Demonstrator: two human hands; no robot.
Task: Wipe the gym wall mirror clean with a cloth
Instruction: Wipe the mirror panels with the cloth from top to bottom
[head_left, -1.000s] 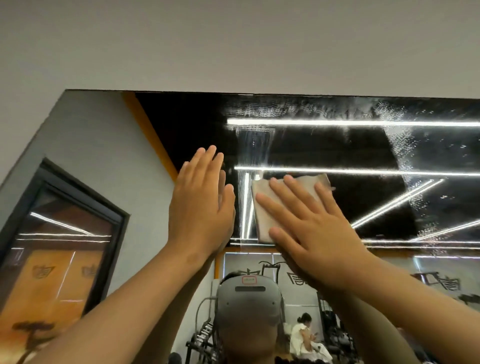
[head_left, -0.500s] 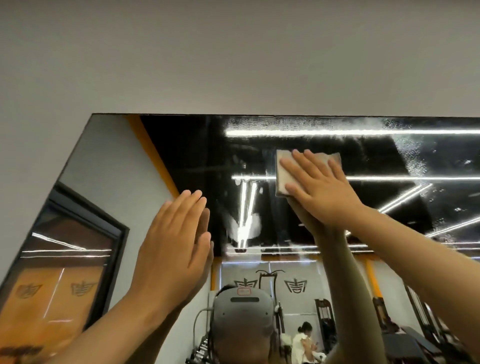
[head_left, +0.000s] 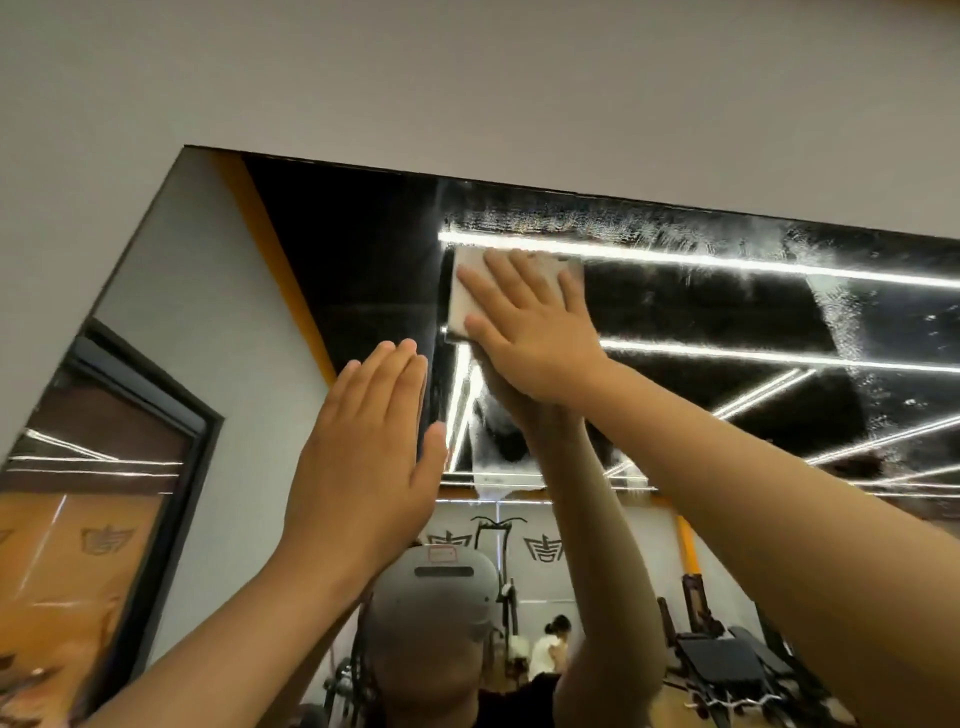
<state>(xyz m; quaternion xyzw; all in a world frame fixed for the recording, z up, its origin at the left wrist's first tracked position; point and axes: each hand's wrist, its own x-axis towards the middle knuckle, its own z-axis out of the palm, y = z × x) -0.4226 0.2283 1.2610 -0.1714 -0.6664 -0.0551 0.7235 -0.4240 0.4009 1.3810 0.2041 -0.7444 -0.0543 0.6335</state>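
1. Head view, the task's thing: a large rectangular wall mirror with a thin dark edge (head_left: 337, 270) fills the lower part of the picture, set in a plain pale grey wall (head_left: 467, 78). Only its top edge and its left edge show.
2. Head view, the cloth: a folded off-white cloth (head_left: 460, 306) lies flat on the glass near the mirror's top edge, just under the topmost reflected light strip (head_left: 727, 265).
3. Head view, the right hand (head_left: 530, 332): it reaches up and presses the cloth against the glass. Its fingers are straight and spread over the cloth, not curled round it, and its own reflection meets it from below.
4. Head view, the left hand (head_left: 363, 467): it is raised lower down and to the left of the cloth, apart from it. It is flat with the fingers straight and close together, and it holds nothing. Whether its palm touches the glass cannot be told.
5. Head view, the glass surface: whitish smeared streaks (head_left: 649, 228) run along the top edge to the right of the cloth and down the right part of the mirror. The dark area left of the cloth looks clear.
6. Head view, reflections: a grey head-worn camera unit (head_left: 441, 582) shows at the bottom centre, a dark-framed opening (head_left: 156, 415) at the left, black padded gym equipment (head_left: 727, 670) at the lower right, and a small figure in white (head_left: 550, 644) far behind.
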